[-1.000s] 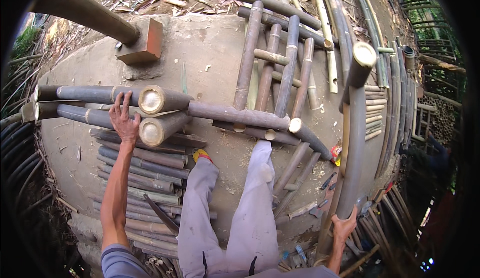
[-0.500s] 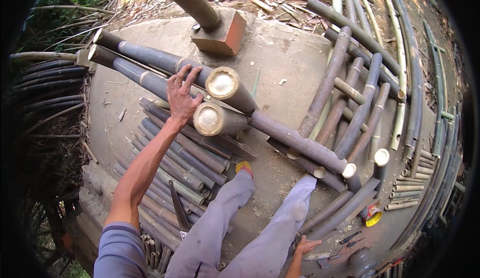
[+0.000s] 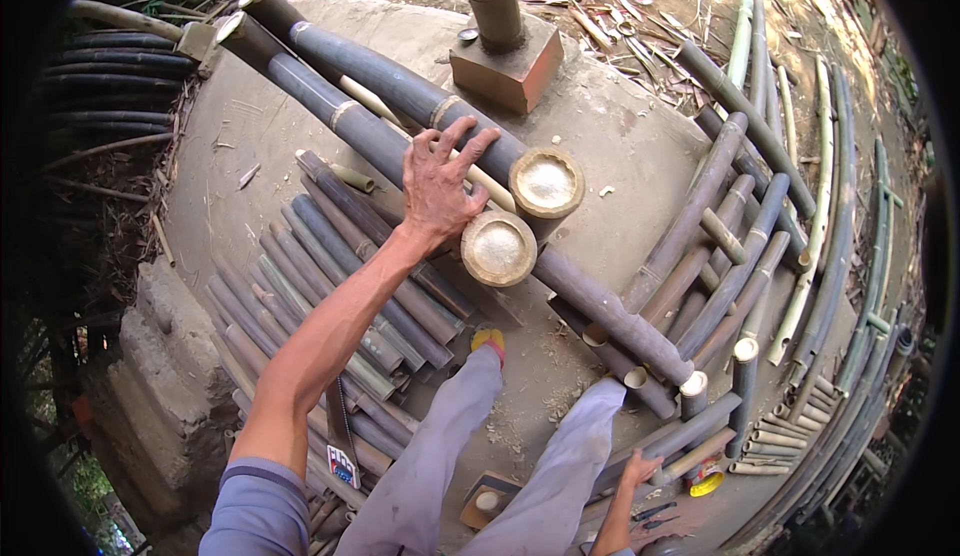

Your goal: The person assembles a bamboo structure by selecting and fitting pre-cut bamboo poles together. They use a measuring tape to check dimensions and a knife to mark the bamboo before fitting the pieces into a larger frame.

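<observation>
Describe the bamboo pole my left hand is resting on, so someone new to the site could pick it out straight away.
Start at the square block holding an upright post at the top of the concrete slab. Just below it two thick dark bamboo poles lie side by side, their cut ends facing the camera. The left hand lies spread on the nearer pole, whose round end sits lower than its neighbour's.

Thick poles (image 3: 400,116) atop thin poles (image 3: 330,286) (post (image 3: 495,6) behind).

A post (image 3: 492,1) stands on a brown block (image 3: 508,64) at the slab's (image 3: 250,126) far edge. Short dark culms (image 3: 330,286) lie stacked left (cut ends forward). Pale green poles (image 3: 815,246) lie along the right. A yellow tape (image 3: 706,481) lies below.
</observation>
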`<state>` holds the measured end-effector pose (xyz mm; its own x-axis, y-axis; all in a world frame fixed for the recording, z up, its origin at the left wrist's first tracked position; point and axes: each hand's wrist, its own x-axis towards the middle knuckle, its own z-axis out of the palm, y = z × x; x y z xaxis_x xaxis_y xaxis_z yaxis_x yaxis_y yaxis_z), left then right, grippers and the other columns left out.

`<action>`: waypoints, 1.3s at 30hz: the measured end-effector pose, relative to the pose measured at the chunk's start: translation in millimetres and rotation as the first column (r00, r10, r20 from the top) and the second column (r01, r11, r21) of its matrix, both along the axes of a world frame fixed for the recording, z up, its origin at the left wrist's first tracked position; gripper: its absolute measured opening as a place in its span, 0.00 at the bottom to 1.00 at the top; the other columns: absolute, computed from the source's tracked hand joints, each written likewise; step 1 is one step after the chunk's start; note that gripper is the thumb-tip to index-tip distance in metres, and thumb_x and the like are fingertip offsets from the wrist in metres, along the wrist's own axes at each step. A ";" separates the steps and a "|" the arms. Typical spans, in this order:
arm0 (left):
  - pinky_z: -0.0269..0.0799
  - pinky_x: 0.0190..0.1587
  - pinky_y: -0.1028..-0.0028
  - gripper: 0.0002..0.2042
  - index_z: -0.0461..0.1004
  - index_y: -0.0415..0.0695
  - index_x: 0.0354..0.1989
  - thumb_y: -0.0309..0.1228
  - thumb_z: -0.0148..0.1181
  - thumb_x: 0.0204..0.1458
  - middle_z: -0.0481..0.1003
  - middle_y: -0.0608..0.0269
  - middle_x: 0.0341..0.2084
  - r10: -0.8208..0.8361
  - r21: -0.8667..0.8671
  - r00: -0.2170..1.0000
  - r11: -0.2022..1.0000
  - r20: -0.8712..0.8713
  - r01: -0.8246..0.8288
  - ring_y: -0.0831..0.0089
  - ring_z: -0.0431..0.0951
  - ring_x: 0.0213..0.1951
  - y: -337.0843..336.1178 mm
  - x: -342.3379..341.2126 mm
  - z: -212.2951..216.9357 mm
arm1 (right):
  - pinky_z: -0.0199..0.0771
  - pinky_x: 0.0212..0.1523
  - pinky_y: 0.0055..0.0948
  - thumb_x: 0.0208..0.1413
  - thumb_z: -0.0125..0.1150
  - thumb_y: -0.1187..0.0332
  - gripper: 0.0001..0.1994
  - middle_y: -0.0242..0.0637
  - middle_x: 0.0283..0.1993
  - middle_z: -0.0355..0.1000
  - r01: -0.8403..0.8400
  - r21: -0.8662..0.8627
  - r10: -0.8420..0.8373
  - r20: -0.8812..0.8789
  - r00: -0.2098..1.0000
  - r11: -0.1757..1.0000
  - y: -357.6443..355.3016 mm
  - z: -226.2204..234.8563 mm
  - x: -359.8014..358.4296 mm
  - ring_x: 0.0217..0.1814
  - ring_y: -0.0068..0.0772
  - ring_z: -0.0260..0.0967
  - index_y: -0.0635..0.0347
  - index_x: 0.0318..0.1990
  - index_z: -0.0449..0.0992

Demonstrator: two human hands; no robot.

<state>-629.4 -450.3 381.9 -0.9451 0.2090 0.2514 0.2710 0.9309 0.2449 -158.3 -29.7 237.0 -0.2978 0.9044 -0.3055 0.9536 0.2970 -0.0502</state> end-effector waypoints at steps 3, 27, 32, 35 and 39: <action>0.59 0.58 0.58 0.34 0.68 0.65 0.56 0.32 0.61 0.32 0.63 0.73 0.57 0.036 0.021 0.999 0.999 0.011 -0.036 0.58 0.61 0.52 -14.1 11.2 -4.3 | 0.70 0.47 0.32 0.51 0.61 0.75 0.20 0.44 0.45 0.70 -0.296 -0.213 0.144 -0.531 0.835 0.931 -43.2 63.9 -200.6 0.47 0.35 0.69 0.67 0.52 0.67; 0.58 0.56 0.62 0.25 0.76 0.59 0.47 0.33 0.61 0.33 0.69 0.65 0.46 0.077 0.306 0.995 0.948 0.057 -0.091 0.68 0.71 0.43 -38.1 37.4 -8.4 | 0.73 0.37 0.30 0.31 0.70 0.53 0.36 0.46 0.35 0.75 -0.888 -0.442 0.715 -0.662 0.225 -0.129 -360.6 132.5 -657.5 0.35 0.35 0.74 0.71 0.49 0.71; 0.58 0.55 0.64 0.22 0.77 0.57 0.43 0.32 0.63 0.31 0.70 0.67 0.44 0.058 0.335 0.996 0.939 0.066 -0.077 0.69 0.71 0.42 -36.9 36.7 -8.9 | 0.74 0.42 0.36 0.36 0.69 0.50 0.36 0.50 0.38 0.75 -0.971 -0.238 0.853 -0.510 0.115 -0.011 -303.2 136.3 -696.5 0.38 0.40 0.75 0.66 0.52 0.70; 0.59 0.55 0.64 0.23 0.76 0.56 0.44 0.31 0.63 0.31 0.70 0.67 0.45 0.058 0.320 0.996 0.944 0.068 -0.077 0.69 0.70 0.42 -35.1 37.8 -12.7 | 0.72 0.43 0.47 0.41 0.69 0.50 0.34 0.55 0.38 0.74 -0.991 -0.062 0.953 -0.272 0.132 0.119 -280.4 138.1 -713.5 0.42 0.52 0.74 0.59 0.53 0.65; 0.58 0.55 0.62 0.27 0.72 0.54 0.49 0.31 0.63 0.32 0.66 0.63 0.49 0.082 0.329 0.995 0.940 0.049 -0.093 0.64 0.66 0.48 -33.7 34.2 -8.5 | 0.72 0.40 0.51 0.40 0.70 0.58 0.30 0.53 0.40 0.73 -0.985 0.136 0.993 -0.067 0.093 0.102 -253.9 137.1 -709.2 0.43 0.56 0.73 0.56 0.49 0.61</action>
<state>-595.2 -484.0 373.4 -0.9651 0.0358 0.2593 0.1782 0.8155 0.5507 -867.5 -283.6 374.2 -0.9624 -0.2202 -0.1589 -0.2110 0.9748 -0.0727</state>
